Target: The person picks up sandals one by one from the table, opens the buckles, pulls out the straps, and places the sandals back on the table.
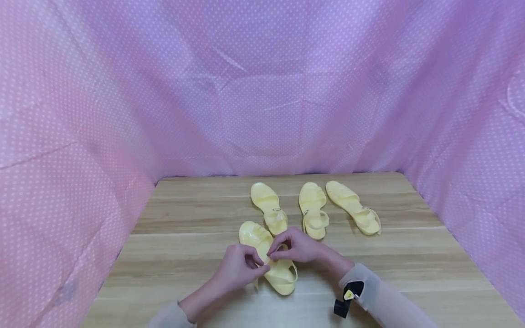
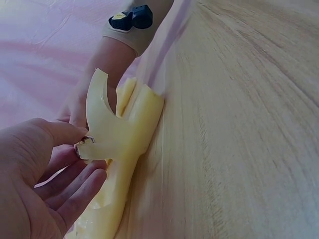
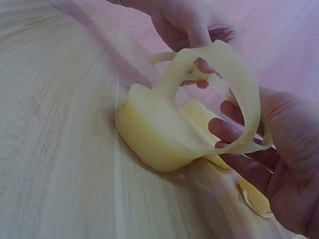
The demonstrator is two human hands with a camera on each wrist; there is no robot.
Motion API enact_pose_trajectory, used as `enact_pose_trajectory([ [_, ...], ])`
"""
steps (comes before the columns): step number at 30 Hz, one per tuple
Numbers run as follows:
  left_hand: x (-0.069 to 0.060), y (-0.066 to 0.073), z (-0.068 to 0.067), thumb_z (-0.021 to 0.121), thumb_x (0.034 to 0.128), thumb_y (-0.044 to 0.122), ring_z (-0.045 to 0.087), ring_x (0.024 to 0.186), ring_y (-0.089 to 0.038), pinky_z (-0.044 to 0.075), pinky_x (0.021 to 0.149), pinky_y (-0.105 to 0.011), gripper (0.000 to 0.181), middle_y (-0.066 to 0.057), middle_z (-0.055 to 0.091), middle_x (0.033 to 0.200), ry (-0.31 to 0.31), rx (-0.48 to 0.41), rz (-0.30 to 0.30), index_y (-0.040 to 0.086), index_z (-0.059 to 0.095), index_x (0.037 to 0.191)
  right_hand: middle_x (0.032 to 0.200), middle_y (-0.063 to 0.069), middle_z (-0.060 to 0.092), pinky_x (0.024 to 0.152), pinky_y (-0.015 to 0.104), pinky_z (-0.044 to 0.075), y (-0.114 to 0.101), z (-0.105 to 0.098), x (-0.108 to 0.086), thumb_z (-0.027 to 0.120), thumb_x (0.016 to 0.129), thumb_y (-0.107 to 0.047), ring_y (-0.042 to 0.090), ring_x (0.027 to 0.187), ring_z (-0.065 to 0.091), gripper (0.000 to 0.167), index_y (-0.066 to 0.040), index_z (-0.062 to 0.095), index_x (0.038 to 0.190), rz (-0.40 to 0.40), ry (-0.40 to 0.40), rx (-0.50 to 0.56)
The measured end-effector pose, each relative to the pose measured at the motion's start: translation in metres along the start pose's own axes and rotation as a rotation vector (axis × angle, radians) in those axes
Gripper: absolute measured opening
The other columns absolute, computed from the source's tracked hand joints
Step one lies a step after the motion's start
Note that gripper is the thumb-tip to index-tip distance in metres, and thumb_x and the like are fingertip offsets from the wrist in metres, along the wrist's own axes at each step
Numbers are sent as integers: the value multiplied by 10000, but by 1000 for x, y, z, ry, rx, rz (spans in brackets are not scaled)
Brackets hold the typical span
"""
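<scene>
A yellow sandal (image 1: 260,243) lies on the wooden table (image 1: 176,255), at lower centre of the head frame. Its buckle (image 2: 85,148) is pinched between the left hand's (image 1: 239,266) thumb and fingers; its strap (image 3: 250,97) is held in the curled fingers of the right hand (image 1: 297,247) — nearly closed. Three more sandals (image 1: 312,197) are seen just above — centre to right.

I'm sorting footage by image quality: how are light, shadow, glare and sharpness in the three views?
Head view: bright, fairly even light, with small glints on the toe of the handled sandal; left wrist view: dimmer, with a shadow band on the table beside the right sleeve; right wrist view: also dim, a soft shadow around the sandal's heel, the wood grain hazy.
</scene>
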State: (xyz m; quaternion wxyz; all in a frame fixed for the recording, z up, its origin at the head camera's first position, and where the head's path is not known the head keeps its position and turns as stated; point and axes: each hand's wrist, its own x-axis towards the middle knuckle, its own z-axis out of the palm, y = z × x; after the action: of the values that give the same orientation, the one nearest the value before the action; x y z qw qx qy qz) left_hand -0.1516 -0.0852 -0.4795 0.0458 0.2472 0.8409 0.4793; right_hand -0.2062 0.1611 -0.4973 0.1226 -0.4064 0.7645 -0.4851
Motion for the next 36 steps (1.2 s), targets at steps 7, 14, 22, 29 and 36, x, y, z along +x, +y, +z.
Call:
enact_pose_trajectory([
  [7, 0, 1, 0, 898, 837, 136, 643, 580, 17, 579, 545, -215, 186, 51, 742, 699, -14, 6, -36, 158, 748, 729, 888, -25, 808, 618, 133, 468, -5, -1, 2, 835, 937, -214, -53, 695, 542, 85, -164, 831, 1006, 40, -2, -14],
  [14, 2, 0, -1, 907, 828, 138, 657, 599, 4, 582, 550, -211, 178, 10, 756, 719, -9, 4, -34, 131, 751, 742, 875, -1, 806, 625, 151, 511, -2, -4, 1, 831, 937, -168, -59, 694, 570, 45, -137, 824, 968, 19, -3, -13],
  [22, 2, -1, -2, 914, 820, 155, 649, 576, -6, 563, 525, -208, 196, 25, 741, 681, -27, -4, -46, 144, 747, 717, 884, -94, 793, 749, 203, 581, -5, 0, 3, 824, 952, -239, -62, 802, 629, 54, -189, 804, 954, -3, -55, -84],
  [29, 2, 0, -4, 915, 815, 136, 671, 599, -14, 583, 548, -211, 185, 0, 755, 705, -46, -15, -50, 126, 747, 737, 860, -83, 776, 802, 247, 614, -8, -3, 2, 827, 945, -188, -40, 843, 666, 80, -179, 759, 904, -44, -115, -133],
  [36, 2, -2, -3, 903, 839, 156, 679, 610, -7, 580, 557, -208, 182, 7, 760, 709, -45, -20, -34, 138, 751, 741, 922, -73, 793, 817, 254, 623, -10, -3, 3, 792, 962, -137, -45, 880, 672, 34, -163, 776, 977, -98, -125, -148],
])
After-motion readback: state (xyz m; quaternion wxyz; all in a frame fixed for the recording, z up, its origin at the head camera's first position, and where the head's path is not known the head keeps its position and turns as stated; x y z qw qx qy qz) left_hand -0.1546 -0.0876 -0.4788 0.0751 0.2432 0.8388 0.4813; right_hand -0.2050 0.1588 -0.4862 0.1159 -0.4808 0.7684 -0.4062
